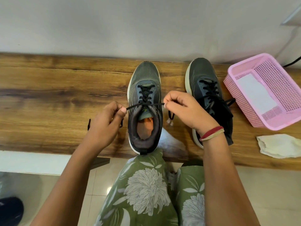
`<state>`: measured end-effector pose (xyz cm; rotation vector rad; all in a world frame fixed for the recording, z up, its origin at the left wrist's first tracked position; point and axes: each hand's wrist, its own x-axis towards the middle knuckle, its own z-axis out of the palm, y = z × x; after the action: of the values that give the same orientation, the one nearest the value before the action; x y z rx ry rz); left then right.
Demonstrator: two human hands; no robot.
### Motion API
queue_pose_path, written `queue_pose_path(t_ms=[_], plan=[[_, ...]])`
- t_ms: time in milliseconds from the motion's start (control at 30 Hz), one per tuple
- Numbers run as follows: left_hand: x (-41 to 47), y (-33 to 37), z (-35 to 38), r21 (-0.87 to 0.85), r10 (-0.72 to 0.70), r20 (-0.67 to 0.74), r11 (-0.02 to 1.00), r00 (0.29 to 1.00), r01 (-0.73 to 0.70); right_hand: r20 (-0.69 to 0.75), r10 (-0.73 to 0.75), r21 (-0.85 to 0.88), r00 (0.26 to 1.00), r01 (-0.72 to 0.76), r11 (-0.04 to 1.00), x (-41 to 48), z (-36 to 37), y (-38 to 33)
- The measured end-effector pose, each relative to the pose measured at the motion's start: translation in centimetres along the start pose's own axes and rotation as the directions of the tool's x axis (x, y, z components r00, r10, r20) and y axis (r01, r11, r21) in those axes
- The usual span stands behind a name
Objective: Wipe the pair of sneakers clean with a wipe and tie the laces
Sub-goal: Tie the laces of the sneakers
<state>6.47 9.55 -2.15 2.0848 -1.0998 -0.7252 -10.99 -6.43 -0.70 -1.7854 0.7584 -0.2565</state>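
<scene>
On the brown wood-grain tabletop (57, 82), straight in front of me: grey-green mesh sneaker with white sole (145, 75), toe away, heel at the near edge. Left hand (105, 121) pinches one end of its black cord lace (145, 104) thumb to forefinger, right hand (187, 111) pinches the other end the same way. Both are clamped on the lace, which is stretched straight across the shoe's opening. Spare tails hang below each hand. Cannot tell if the ends are crossed yet.

Second dark sneaker (202, 74) sits just beyond my right hand, and its lace looks loose. Pink perforated plastic basket (244, 61) far right, crumpled white wipe (280, 146) on the wood near it.

My guess: wiping done, tying just begun, no bow.

Risks:
- An uneven pull drags the lace through the eyelets and leaves one tail too short for a loop.
- The grip is fingertip-only, so the cord could slip and go slack.
- With the heel at the edge, a hard tug toward me could pull the shoe into my lap.
- My right wrist is close enough to knock the other shoe
</scene>
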Motion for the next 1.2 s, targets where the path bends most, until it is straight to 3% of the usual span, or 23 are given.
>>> queue_pose_path(t_ms=[133,267,367,533,733,900,1067,1200], plan=[[0.3,1.7,-0.6,-0.363,-0.025,0.052,0.931,0.998,0.042,-0.068,-0.060,0.365,0.996,0.081,0.927,0.5,0.8,-0.8],[1.2,3.5,-0.1,-0.602,-0.064,0.037,0.795,0.997,0.073,-0.042,-0.043,0.689,0.998,0.060,0.722,1.1,2.5,-1.1],[2.2,4.4,0.6,-0.719,-0.025,0.048,0.694,0.999,0.052,-0.044,-0.014,0.832,0.999,0.045,0.552,1.3,3.5,-1.6],[3.3,4.5,2.0,-0.769,-0.069,-0.016,0.638,0.997,0.032,-0.133,0.059,0.822,0.989,0.077,0.564,2.0,4.3,-1.8],[3.2,3.0,2.7,-0.782,0.038,-0.069,0.619,0.997,-0.078,-0.177,0.018,0.800,0.984,0.133,0.586,2.2,4.5,-1.0],[3.0,3.0,3.2,-0.709,0.102,-0.152,0.682,0.983,-0.180,-0.204,0.065,0.784,0.977,0.123,0.608,2.3,4.7,-0.7],[2.9,2.9,3.3,-0.681,0.168,-0.116,0.704,0.979,-0.201,-0.247,0.058,0.705,0.967,0.138,0.696,2.4,4.7,-1.0],[3.3,3.2,3.4,-0.652,0.154,-0.141,0.729,0.978,-0.208,-0.242,0.176,0.767,0.954,0.077,0.637,2.5,4.9,-1.2]])
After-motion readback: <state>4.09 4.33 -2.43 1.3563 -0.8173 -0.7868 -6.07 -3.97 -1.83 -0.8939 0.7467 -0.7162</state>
